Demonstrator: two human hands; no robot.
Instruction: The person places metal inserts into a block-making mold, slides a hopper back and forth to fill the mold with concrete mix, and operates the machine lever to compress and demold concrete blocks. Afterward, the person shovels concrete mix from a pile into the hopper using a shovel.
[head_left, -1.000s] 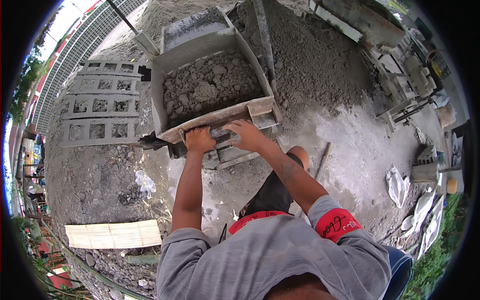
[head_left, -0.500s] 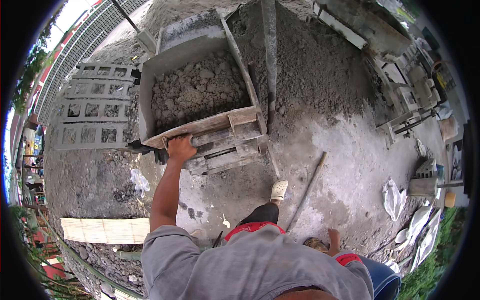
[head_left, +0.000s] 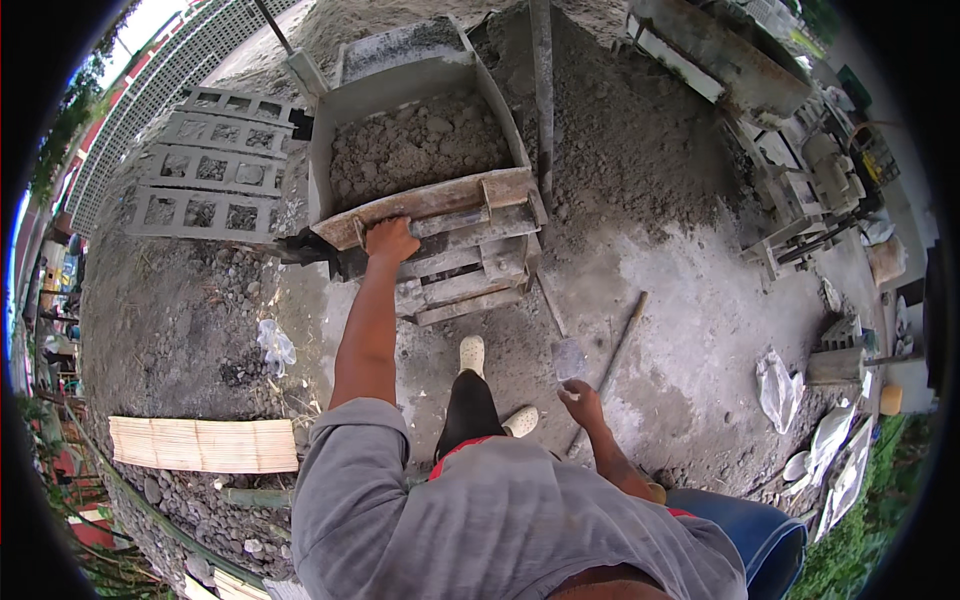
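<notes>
My left hand (head_left: 391, 240) is closed around the handle on the near wooden edge of a box (head_left: 440, 202). Damp grey sand mix (head_left: 420, 145) lies in lumps inside it. Lower down, my right hand (head_left: 582, 402) has its fingers loosely bent, thumb apart, holding nothing that I can make out. Just beyond its fingertips is the flat grey end (head_left: 568, 358) of a thin-shafted tool, whose upper end leans by the box. Whether the fingertips touch it, I cannot tell.
Hollow concrete blocks (head_left: 212, 170) stand in rows left of the box. Behind it, a metal post (head_left: 543, 100) rises beside a sand heap (head_left: 640, 120). A long pole (head_left: 622, 345) lies on the floor at my right. White plastic bags (head_left: 776, 392) and a slatted mat (head_left: 200, 444) lie farther out.
My right hand has swung forward from beside my body toward the flat-ended tool. One foot has stepped ahead and left. My left hand keeps its grip on the box; the view has shifted.
</notes>
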